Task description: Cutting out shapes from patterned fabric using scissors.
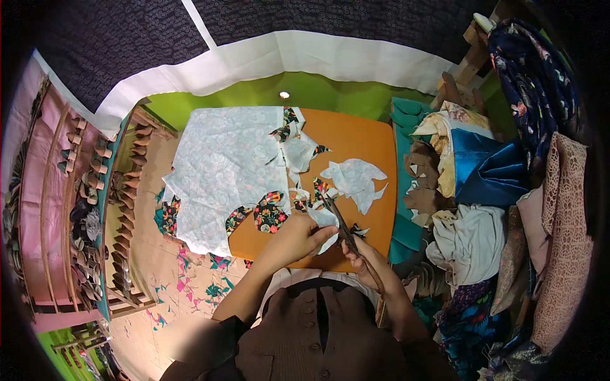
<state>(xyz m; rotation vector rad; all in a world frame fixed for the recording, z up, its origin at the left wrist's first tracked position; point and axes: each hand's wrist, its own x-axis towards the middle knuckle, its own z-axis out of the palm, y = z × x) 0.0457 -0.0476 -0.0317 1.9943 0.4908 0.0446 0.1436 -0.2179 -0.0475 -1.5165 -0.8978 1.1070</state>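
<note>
Near the front of an orange-topped table [343, 133], my left hand [297, 236] pinches a small piece of fabric [325, 218], white on the side facing up. Long dark scissors [346, 236] are gripped in my right hand [365, 259], their blades pointing away from me beside that piece. Whether the blades touch the cloth I cannot tell. Just beyond my left hand lies a black floral piece [271, 213] with bright flowers. A large sheet of the same cloth [222, 155], pale side up, covers the table's left half. Cut pieces [357, 180] lie beyond the scissors.
Colourful scraps [216, 287] litter the floor at left. Wooden racks [124, 216] of shoe-shaped forms stand beyond them. On the right are teal sheets [406, 190], shiny blue fabric [486, 168], a crumpled white cloth [467, 244] and a patterned pinkish cloth [565, 235].
</note>
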